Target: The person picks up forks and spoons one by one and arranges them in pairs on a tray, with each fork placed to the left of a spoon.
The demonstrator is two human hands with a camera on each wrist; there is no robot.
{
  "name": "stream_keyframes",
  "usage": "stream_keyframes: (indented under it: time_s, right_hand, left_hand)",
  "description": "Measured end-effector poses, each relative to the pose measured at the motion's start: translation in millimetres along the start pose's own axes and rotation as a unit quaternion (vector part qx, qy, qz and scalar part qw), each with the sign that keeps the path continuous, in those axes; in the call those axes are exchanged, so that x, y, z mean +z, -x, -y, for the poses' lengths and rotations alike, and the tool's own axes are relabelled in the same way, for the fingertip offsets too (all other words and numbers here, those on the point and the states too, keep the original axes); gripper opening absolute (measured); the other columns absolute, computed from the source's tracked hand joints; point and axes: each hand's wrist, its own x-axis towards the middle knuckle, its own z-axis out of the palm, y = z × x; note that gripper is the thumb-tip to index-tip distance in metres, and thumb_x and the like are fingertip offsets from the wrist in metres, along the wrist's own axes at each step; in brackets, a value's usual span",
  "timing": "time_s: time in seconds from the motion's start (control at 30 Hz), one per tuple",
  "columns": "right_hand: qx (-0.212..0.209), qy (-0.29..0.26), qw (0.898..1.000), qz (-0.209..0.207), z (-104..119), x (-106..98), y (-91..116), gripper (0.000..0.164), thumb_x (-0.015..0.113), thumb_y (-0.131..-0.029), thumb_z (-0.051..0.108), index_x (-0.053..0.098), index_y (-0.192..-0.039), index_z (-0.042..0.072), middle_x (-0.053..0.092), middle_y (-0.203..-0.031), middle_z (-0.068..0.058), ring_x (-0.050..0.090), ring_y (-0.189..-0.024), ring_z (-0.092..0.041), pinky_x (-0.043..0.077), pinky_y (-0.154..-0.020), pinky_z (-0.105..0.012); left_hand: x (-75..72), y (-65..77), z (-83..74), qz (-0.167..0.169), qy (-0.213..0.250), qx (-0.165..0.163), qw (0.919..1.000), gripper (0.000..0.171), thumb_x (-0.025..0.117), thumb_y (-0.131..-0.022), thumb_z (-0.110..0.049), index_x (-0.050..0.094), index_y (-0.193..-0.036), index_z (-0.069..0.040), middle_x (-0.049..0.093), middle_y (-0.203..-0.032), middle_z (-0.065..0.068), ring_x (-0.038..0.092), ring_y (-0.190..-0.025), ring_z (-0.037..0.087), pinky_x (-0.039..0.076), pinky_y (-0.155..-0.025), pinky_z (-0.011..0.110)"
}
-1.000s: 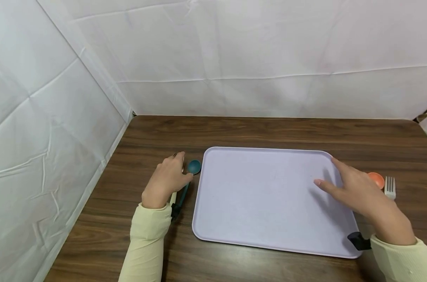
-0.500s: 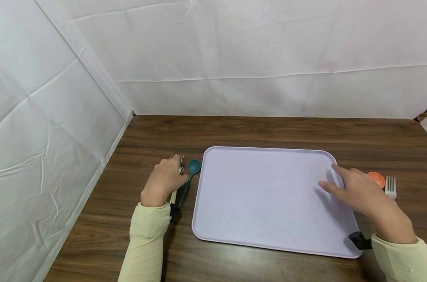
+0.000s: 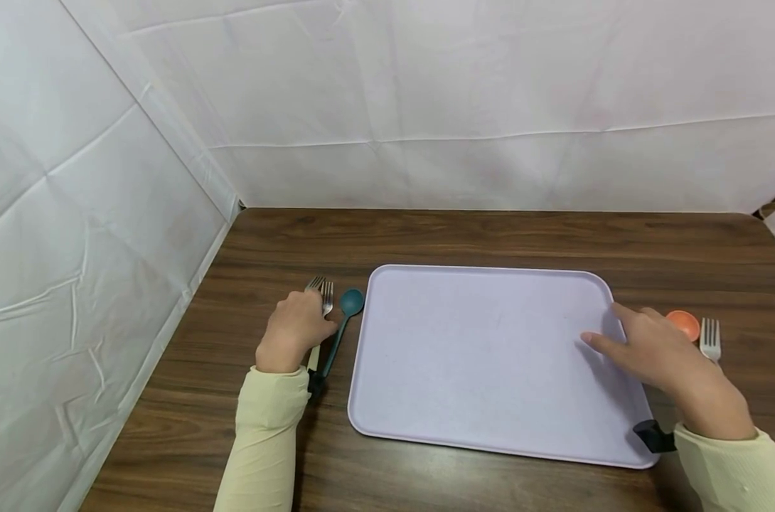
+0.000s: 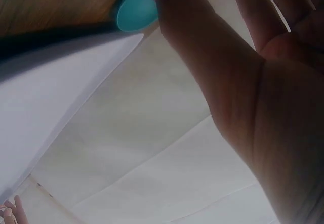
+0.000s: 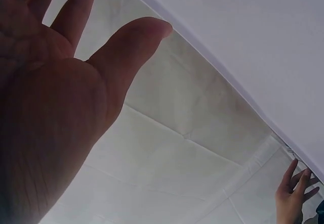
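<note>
Left of the lavender tray [image 3: 490, 363], my left hand [image 3: 291, 331] reaches over two forks [image 3: 327, 297]; their tines show beyond its knuckles. A cream handle [image 3: 313, 358] emerges below the palm. Beside the thumb lies a teal spoon [image 3: 352, 302], its bowl [image 4: 137, 12] also visible in the left wrist view. The fingertips are hidden in the head view; in the right wrist view that hand's fingers [image 5: 292, 191] look spread and loosely bent. My right hand [image 3: 665, 355] hovers at the tray's right edge, thumb apart, holding nothing. Near it lie an orange spoon [image 3: 684, 325] and a fork [image 3: 710, 338].
The dark wooden table [image 3: 477, 238] carries everything. White cloth [image 3: 464, 107] hangs behind it and along the left side. Black wrist straps show at both cuffs; the right one [image 3: 653, 436] overlaps the tray's lower right corner.
My left hand has drawn back slightly toward me and its fingers have bent, uncovering the fork tines. My right hand has shifted a little to the right and down.
</note>
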Motion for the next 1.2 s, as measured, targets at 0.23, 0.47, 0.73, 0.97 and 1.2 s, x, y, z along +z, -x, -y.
stream_keyframes:
  time_s: [0.23,0.47,0.73,0.97,1.2]
  right_hand:
    - [-0.019,0.0,1.0,-0.012,-4.3,0.9,-0.7,0.055,0.061,-0.086,0.037,0.049,-0.103,-0.014,0.058,-0.078,-0.022,0.055,-0.076,-0.038,0.042,-0.062,-0.049]
    - [-0.008,0.012,1.0,-0.013,-6.1,2.3,-0.7,0.046,0.064,-0.081,0.017,0.049,-0.105,-0.019,0.057,-0.085,-0.031,0.055,-0.075,-0.04,0.043,-0.063,-0.05]
    - [-0.016,0.02,0.999,-0.026,-8.1,4.1,-0.6,0.044,0.056,-0.068,-0.001,0.048,-0.108,-0.018,0.056,-0.089,-0.035,0.055,-0.083,-0.049,0.041,-0.068,-0.056]
    - [0.011,0.01,1.0,-0.005,-8.9,5.8,-1.9,0.06,0.058,-0.068,-0.002,0.039,-0.121,-0.024,0.05,-0.105,-0.043,0.049,-0.097,-0.055,0.039,-0.078,-0.061]
    - [0.01,0.012,1.0,-0.012,-10.8,7.3,-2.4,0.058,0.057,-0.068,-0.002,0.04,-0.12,-0.023,0.052,-0.102,-0.042,0.05,-0.096,-0.055,0.04,-0.077,-0.06]
  left_hand:
    - [1.4,0.2,-1.1,0.012,-0.02,-0.016,0.9996,0.017,0.066,-0.076,-0.01,0.056,-0.064,-0.005,0.052,-0.067,0.012,0.05,-0.053,0.022,0.041,-0.043,0.032]
    - [3.8,-2.9,1.2,0.013,-0.019,-0.02,0.9995,0.01,0.062,-0.078,-0.005,0.055,-0.073,-0.002,0.053,-0.068,0.013,0.05,-0.053,0.024,0.04,-0.042,0.034]
    - [5.6,-5.7,1.9,0.002,-0.014,-0.025,0.9996,0.01,0.063,-0.075,-0.005,0.054,-0.071,-0.001,0.052,-0.068,0.014,0.05,-0.054,0.025,0.041,-0.042,0.034]
    - [6.5,-4.9,2.4,0.005,-0.009,-0.022,0.9997,0.015,0.064,-0.075,-0.006,0.054,-0.063,-0.003,0.051,-0.063,0.013,0.049,-0.051,0.024,0.04,-0.042,0.032]
    - [6.1,-5.3,1.9,-0.011,-0.003,-0.006,0.9999,0.017,0.066,-0.072,-0.008,0.051,-0.063,-0.004,0.052,-0.065,0.014,0.051,-0.053,0.024,0.042,-0.044,0.033]
